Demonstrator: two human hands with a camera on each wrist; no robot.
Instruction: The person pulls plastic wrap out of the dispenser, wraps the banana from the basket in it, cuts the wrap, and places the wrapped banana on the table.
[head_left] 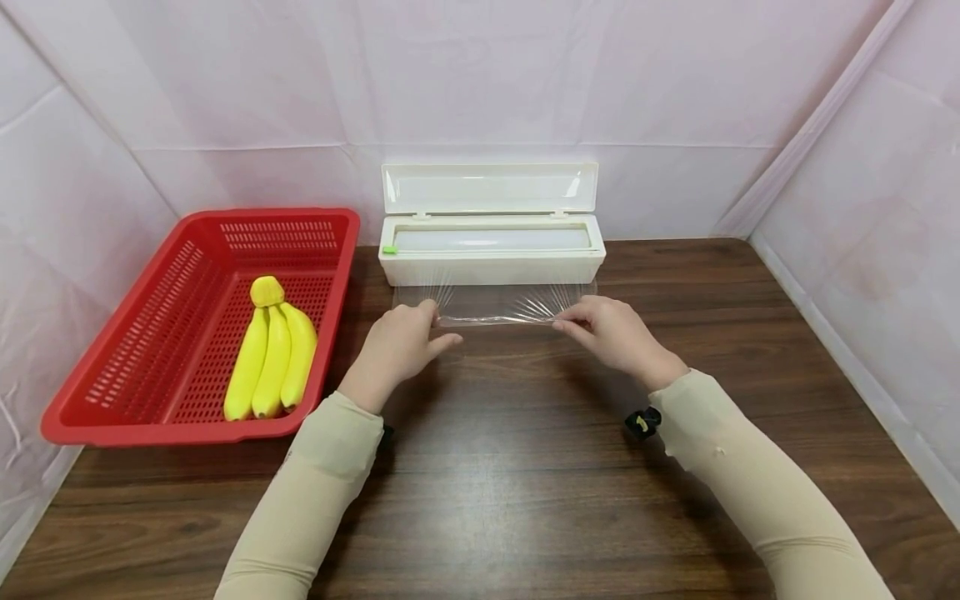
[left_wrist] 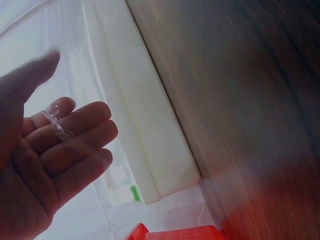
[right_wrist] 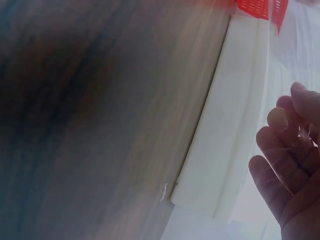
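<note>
A sheet of clear plastic wrap (head_left: 495,312) stretches from a white wrap dispenser (head_left: 491,269), its front edge bunched and creased toward both hands. At that edge's left end is my left hand (head_left: 397,346), its thumb held away from the fingers. In the left wrist view, the wrap crosses those loosely bent fingers (left_wrist: 82,137) with a crumpled bit at the upper ones. My right hand (head_left: 618,333) pinches the right end between thumb and fingers. In the right wrist view, thumb and index finger lie close together and shiny film crosses the palm side.
The dispenser's lid (head_left: 491,188) stands raised at the back, and a green tab (head_left: 389,250) sits at its left end. On the left, a red plastic basket (head_left: 67,421) holds a bunch of yellow bananas (head_left: 273,358). Pale cloth (head_left: 480,75) walls off the wooden table (head_left: 495,500).
</note>
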